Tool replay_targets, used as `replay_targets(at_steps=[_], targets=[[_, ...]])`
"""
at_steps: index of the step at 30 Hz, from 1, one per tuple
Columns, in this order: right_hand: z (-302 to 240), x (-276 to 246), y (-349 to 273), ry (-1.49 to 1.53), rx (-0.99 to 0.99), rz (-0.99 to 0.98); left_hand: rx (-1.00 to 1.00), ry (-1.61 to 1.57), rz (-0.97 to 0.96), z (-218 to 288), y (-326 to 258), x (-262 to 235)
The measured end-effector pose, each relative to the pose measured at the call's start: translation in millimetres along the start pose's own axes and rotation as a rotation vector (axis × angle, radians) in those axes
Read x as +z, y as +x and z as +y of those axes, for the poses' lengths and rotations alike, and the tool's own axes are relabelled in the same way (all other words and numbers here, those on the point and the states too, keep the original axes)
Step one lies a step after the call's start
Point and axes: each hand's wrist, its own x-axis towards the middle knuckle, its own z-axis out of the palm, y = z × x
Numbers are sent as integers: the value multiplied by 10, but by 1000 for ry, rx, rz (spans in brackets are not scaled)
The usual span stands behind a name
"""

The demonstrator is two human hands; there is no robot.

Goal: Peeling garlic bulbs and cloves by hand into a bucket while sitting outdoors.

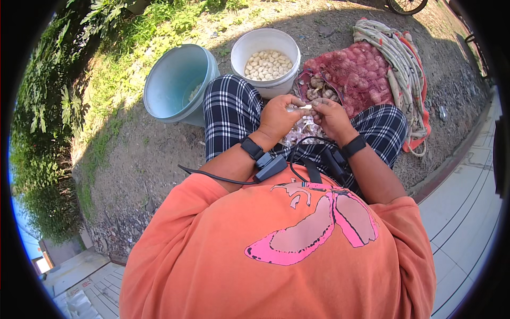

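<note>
Just above my lap, a pale garlic clove [306, 107] sits pinched between the fingertips of both hands. My left hand [280, 118] grips it from one side with curled fingers. My right hand [330, 117] is closed on its other end. Below them, loose papery garlic skins [305, 131] are heaped between my knees. Right beyond the hands, whole garlic bulbs [320, 88] show at the mouth of a red mesh sack [361, 69]. A white bucket [271, 87] stands ahead, partly filled with peeled cloves [267, 65].
Left of the white bucket, a light blue bucket [159, 95] leans tilted, with a few pale pieces inside. A striped woven sack [406, 74] lies bunched at the mesh sack's right. Black cables [218, 178] hang by my wrists. A tiled ledge [462, 196] runs along the right.
</note>
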Motion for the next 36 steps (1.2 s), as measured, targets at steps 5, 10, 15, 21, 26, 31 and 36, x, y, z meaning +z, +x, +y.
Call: replay_targets(at_steps=[5,10,15,21,26,31,36], targets=[[-27,-35,30,117,74,-19,-56,-94,-32,-16,6,19],[-84,7,11,309,170,-100,-65,-73,-36,107,-9,22],[-74,43,22,291,225,-104,-155,-431,-102,-101,18,115],[-109,-91,43,281,158,-160,-475,-815,-98,-14,67,56],[-127,-4,71,161,126,110,-579,-974,-109,-40,89,9],[-67,-193,114,95,117,239,-567,-1245,-179,4,96,-158],[-32,-183,74,52,151,202,-199,-1645,238,321,254,-1117]])
